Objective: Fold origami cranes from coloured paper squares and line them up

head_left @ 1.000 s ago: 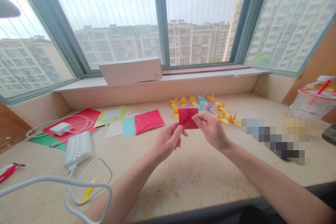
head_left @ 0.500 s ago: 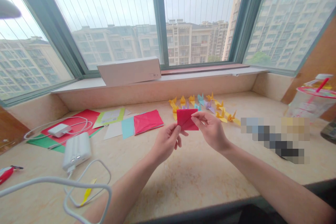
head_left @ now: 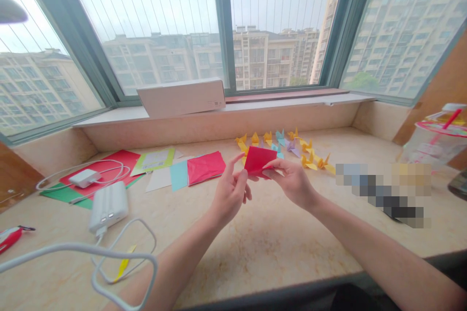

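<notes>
A folded red square of paper (head_left: 260, 159) is held up above the counter between my two hands. My left hand (head_left: 233, 187) grips its lower left corner with the thumb, the index finger raised off the sheet. On the lower right edge, my right hand (head_left: 288, 175) pinches the paper between thumb and fingers. Just behind stand several folded paper cranes (head_left: 308, 159) in yellow, blue and purple, some partly hidden by the red paper. To the left lies a stack of red paper (head_left: 206, 167) beside a light blue sheet (head_left: 178, 176).
A white power bank (head_left: 108, 208) with looping cables lies at the left, near a charger (head_left: 84, 178) on red and green sheets. A plastic cup (head_left: 434, 143) with a red straw stands at the right. A white box (head_left: 182, 99) rests on the windowsill.
The red paper has tilted, and its visible face now looks smooth. My left index finger has lifted away from it, while my right hand has shifted slightly lower along its edge.
</notes>
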### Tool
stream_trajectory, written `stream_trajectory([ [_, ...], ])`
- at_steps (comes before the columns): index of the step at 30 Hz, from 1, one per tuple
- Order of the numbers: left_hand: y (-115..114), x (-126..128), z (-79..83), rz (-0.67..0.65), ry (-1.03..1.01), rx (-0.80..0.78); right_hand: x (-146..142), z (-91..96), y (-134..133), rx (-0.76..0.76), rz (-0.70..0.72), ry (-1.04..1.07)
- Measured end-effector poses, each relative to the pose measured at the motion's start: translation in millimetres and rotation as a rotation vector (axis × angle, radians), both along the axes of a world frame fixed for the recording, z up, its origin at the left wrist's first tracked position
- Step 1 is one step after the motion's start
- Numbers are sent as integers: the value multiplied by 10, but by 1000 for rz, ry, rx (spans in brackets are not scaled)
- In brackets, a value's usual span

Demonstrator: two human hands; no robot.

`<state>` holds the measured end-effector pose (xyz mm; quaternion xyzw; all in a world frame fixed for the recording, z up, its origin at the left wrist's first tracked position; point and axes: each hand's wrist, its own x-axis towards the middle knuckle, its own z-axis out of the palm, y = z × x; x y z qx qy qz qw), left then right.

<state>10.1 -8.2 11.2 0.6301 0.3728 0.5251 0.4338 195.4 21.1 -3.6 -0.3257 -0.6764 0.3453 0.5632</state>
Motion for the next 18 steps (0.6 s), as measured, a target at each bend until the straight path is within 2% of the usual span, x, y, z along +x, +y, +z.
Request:
stream_trajectory([
  [4,-27,-13,0,25,129,124,-5,21,16,-60,14,69],
  [9,-10,-49,-1,132,247,215,-15,52,-3,-103,66,102],
  [18,39,-47,-41,140,122,196,-25,88,-49,-133,34,126],
])
